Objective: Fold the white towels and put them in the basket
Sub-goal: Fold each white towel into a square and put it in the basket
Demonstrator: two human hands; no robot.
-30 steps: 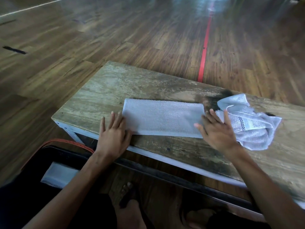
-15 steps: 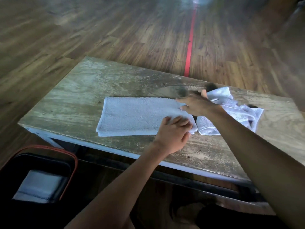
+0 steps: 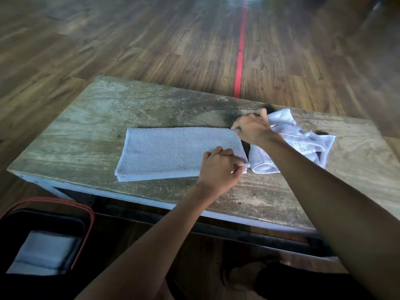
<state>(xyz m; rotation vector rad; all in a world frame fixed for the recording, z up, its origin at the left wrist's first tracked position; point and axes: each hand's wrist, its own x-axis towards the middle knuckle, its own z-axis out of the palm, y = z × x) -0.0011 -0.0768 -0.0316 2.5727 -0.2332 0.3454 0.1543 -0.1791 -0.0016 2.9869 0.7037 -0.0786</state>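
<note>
Pinching the right-hand end of the long towel (image 3: 173, 152), both hands are set for what looks like the next crosswise fold; the left hand (image 3: 218, 169) has its fingers curled over the near corner with the thumb tucked at the edge, and the right hand (image 3: 251, 129) nips the far corner between thumb and fingertips, so each grip is closed on cloth rather than spread flat; away from the two grips, toward the person's left, the towel runs out as a narrow strip lying flat on the worktop (image 3: 129, 109), its layered near edge suggesting it is already folded lengthwise; just beyond the right grip, close against the strip's end, a crumpled towel (image 3: 303, 141) lies in a heap, unfolded; well below and to the left of the left grip, off the worktop, the basket (image 3: 91, 221) (dark, with an orange rim) holds a folded towel (image 3: 43, 250), though whether more lie beneath it I cannot tell; by my judgement the task is about midway: at least one towel done and stowed, one part-folded and needing its gripped end carried over toward the left before it goes down into the basket, and one not yet begun.
</note>
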